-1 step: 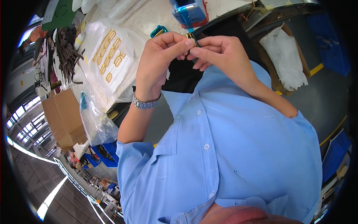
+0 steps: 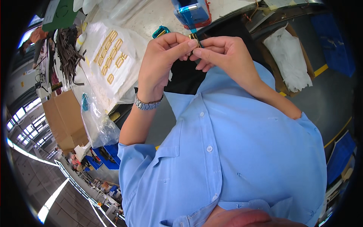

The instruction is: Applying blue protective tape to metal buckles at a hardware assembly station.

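My left hand (image 2: pixel 162 56) pinches a small shiny gold metal piece (image 2: pixel 193 36) between thumb and fingertips; the fingers hide most of its shape. A strip of clear blue tape (image 2: pixel 188 20) runs down to this piece from a blue tape dispenser (image 2: pixel 202 15). Close beside it, my right hand (image 2: pixel 228 56) has its thumb and index finger closed at the tape's lower end, of which only a little shows. To the left of the dispenser lies a teal, glossy film-like thing (image 2: pixel 161 31) with a gold edge.
Several gold rectangular buckles (image 2: pixel 109 53) lie in rows on white sheeting (image 2: pixel 128 73) at the left. Dark strips (image 2: pixel 67 53) hang in a bundle beyond them. A cardboard box (image 2: pixel 65 119) and a clear plastic bag (image 2: pixel 100 125) are at the table's left edge. White material (image 2: pixel 289 56) lies at the right.
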Motion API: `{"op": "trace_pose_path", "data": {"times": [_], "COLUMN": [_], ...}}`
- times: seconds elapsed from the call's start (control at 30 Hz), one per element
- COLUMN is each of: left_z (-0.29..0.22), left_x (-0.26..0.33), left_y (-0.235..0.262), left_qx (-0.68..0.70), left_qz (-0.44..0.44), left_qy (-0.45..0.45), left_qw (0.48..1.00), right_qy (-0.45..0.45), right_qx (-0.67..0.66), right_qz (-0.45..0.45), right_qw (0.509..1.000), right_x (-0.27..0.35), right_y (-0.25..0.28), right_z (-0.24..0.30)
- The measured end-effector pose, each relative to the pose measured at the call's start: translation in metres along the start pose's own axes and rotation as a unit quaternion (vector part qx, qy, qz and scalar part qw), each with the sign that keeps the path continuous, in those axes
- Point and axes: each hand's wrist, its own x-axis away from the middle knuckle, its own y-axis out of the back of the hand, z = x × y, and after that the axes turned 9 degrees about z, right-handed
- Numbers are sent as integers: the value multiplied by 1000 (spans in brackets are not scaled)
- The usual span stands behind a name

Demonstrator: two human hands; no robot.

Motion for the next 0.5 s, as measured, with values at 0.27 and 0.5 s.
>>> {"op": "trace_pose_path", "data": {"times": [0.27,0.5], "left_z": [7,28], "left_x": [0,-3], "left_y": [-12,-9], "left_qx": [-63,120], "left_qz": [-65,-50], "left_qy": [-41,-21], "left_qw": [995,991], "right_qy": [12,5], "right_qx": [-1,-35], "right_qz": [-11,5], "right_qw": [1000,999], "right_x": [0,1], "right_y": [3,4], "right_z": [-3,1]}}
